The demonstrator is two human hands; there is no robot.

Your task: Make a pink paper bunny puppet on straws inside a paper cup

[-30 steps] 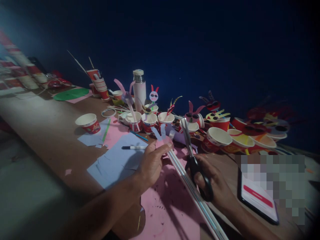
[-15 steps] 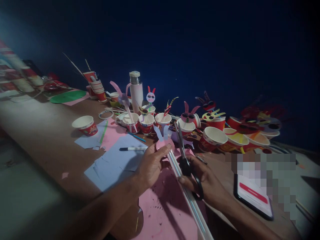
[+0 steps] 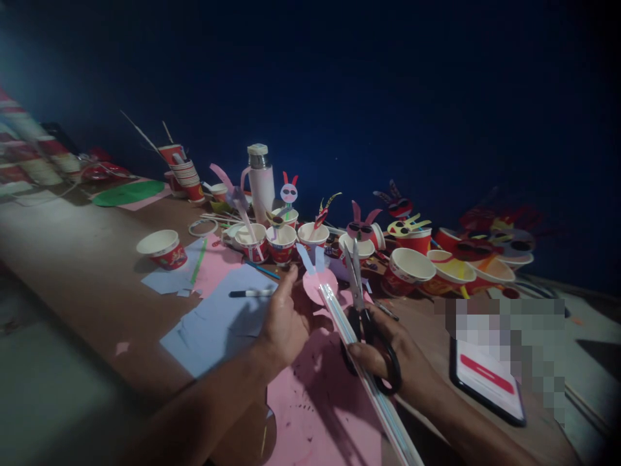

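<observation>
Black-handled scissors [image 3: 358,294] are in my right hand [image 3: 388,353], their blades pointing up and slightly parted. Under that hand's thumb lies a long, shiny white strip with blue and clear stripes [image 3: 359,362], also gripped. The strip's upper end rests on a round pink paper piece [image 3: 317,285] with two pale blue paper ears. Close to the pink piece's left side is my left hand [image 3: 286,323], its thumb raised off the paper and apart from the fingers. Those fingers are partly in shadow behind the piece. Beneath both hands is a pink paper sheet [image 3: 315,414].
Paper cups [image 3: 412,265] stand in a row, several with rabbit-like paper faces. Behind them is a white flask [image 3: 262,184]. Blue paper [image 3: 213,336] and a marker [image 3: 250,293] lie left; a lone cup [image 3: 162,249] stands farther left. A phone [image 3: 488,382] lies right.
My left thumb has lifted off the pink paper piece, and that hand has shifted slightly left. My right hand still has the scissors and strip. The view has moved slightly.
</observation>
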